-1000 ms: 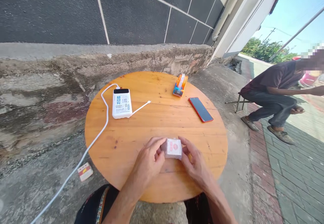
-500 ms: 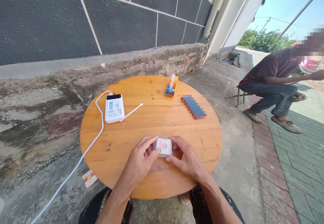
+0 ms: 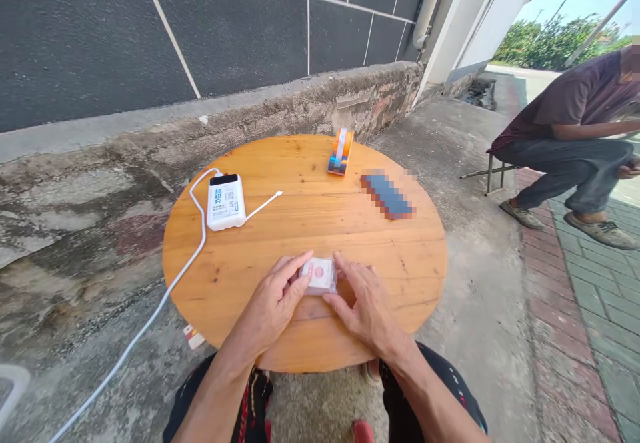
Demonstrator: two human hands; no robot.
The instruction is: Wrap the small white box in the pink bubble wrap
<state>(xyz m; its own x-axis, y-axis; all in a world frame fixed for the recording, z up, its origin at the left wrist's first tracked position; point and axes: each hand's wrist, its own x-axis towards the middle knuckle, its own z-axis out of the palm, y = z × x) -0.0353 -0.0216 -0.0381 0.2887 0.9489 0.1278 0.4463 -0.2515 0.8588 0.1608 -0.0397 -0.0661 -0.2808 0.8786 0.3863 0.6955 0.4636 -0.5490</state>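
Observation:
A small white box (image 3: 320, 273) with red print and what looks like clear plastic around it rests on the near part of the round wooden table (image 3: 270, 229). My left hand (image 3: 273, 299) grips its left end, thumb on the near side and fingertips along the far side. At the right end, my right hand (image 3: 365, 303) spans the box, with index fingertip at the far corner and thumb at the near corner. The undersides of both hands' other fingers are partly hidden.
A white power bank (image 3: 226, 204) with a short cable lies left on the table; a long white cable (image 3: 150, 323) runs off the edge. An orange tape dispenser (image 3: 341, 152) stands at the back, near a blurred dark flat object (image 3: 389, 196). A seated person (image 3: 570, 123) is at the right.
The view has shifted a little. Both hands stay at the box; the right hand's fingers lie flatter and closer along its right end.

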